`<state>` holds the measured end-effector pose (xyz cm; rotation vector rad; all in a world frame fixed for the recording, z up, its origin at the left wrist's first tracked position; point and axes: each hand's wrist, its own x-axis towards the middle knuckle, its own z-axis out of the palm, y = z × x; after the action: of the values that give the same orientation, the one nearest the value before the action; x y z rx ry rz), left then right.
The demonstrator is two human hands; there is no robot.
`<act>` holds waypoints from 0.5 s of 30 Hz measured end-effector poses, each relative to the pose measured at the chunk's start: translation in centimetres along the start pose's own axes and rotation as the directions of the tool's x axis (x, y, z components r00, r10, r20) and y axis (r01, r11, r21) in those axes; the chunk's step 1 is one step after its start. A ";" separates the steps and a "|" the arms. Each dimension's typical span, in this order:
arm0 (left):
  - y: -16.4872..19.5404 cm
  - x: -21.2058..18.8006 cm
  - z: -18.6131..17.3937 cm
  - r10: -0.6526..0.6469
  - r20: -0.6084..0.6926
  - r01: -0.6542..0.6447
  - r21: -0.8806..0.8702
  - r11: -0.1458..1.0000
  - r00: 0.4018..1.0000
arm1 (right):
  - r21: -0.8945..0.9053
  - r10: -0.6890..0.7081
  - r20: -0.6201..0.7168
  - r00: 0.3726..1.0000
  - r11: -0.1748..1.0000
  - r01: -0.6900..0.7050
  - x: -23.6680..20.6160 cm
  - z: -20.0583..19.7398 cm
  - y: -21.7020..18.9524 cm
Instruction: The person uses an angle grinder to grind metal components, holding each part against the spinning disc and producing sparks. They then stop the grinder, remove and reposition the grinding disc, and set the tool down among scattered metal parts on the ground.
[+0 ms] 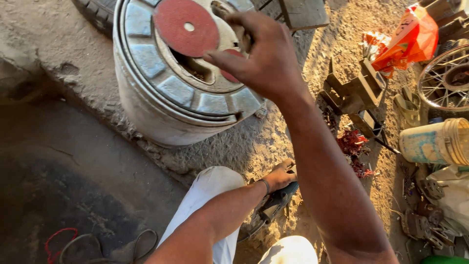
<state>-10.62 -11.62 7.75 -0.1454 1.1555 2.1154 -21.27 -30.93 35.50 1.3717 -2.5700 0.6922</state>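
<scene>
A steel wheel rim lies flat on the sandy ground, with a round red abrasive disc resting on its face. My right hand hovers over the rim's right side, fingers closed on a second red disc that is mostly hidden behind the hand. Lower down, my left hand, a band on its wrist, grips the body of a dark angle grinder lying on the ground between my knees in white trousers.
A tyre sits behind the rim. To the right are welded metal brackets, an orange plastic bag, a spoked wheel, a plastic jar and scattered metal parts. A red cord lies at bottom left.
</scene>
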 end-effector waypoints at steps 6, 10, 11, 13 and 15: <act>-0.4 0.9 0.0 0.187 0.271 -0.096 -0.317 0.943 0.944 | -0.043 0.223 0.087 0.971 0.975 -0.220 4.0 2.9 -0.9; -0.4 0.5 -0.3 0.119 0.254 -0.044 -0.283 0.958 0.960 | 0.091 0.291 0.012 0.956 0.952 -0.291 3.8 2.3 -0.6; -0.4 0.4 -0.1 0.118 0.263 -0.042 -0.278 0.960 0.957 | 0.095 0.329 -0.008 0.944 0.940 -0.327 3.7 2.0 -0.4; -0.8 0.5 0.1 0.116 0.280 -0.040 -0.264 0.964 0.953 | 0.248 0.438 -0.029 0.899 0.874 -0.418 3.4 1.2 -0.3; -1.5 0.8 0.2 0.111 0.285 -0.041 -0.241 0.970 0.952 | 0.376 0.455 -0.107 0.884 0.842 -0.388 2.3 -0.1 0.0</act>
<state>-10.21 -10.51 6.49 0.1100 0.7463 2.2444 -22.59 -32.62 36.34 0.7370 -2.6974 1.3314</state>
